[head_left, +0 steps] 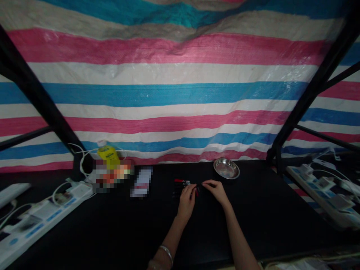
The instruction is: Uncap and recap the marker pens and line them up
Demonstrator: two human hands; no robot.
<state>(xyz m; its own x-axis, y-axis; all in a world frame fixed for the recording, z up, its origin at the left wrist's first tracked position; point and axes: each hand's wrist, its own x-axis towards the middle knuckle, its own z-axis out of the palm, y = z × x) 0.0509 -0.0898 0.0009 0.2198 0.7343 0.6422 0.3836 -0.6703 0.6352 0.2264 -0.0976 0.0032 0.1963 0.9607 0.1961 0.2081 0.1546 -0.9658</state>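
Several marker pens (182, 181), one with a red barrel and others dark, lie side by side on the black tabletop (135, 228). My left hand (186, 200) covers their right ends, its fingers bent and closed around a slim dark pen with a bit of red (197, 193) showing past the fingertips. Just to the right, my right hand (217, 190) has thumb and forefinger pinched together at a small dark piece, hard to make out against the black surface. A gap of a few centimetres separates the two hands' fingertips. A silver bangle sits on my left forearm.
Behind my right hand stands a shallow metal bowl (226, 169). A blurred phone-like object (142, 182), a yellow bottle (109, 154) and a blurred orange packet (115, 174) are at left. Power strips with cables (42, 221) line both sides; a striped sheet (174, 93) hangs behind.
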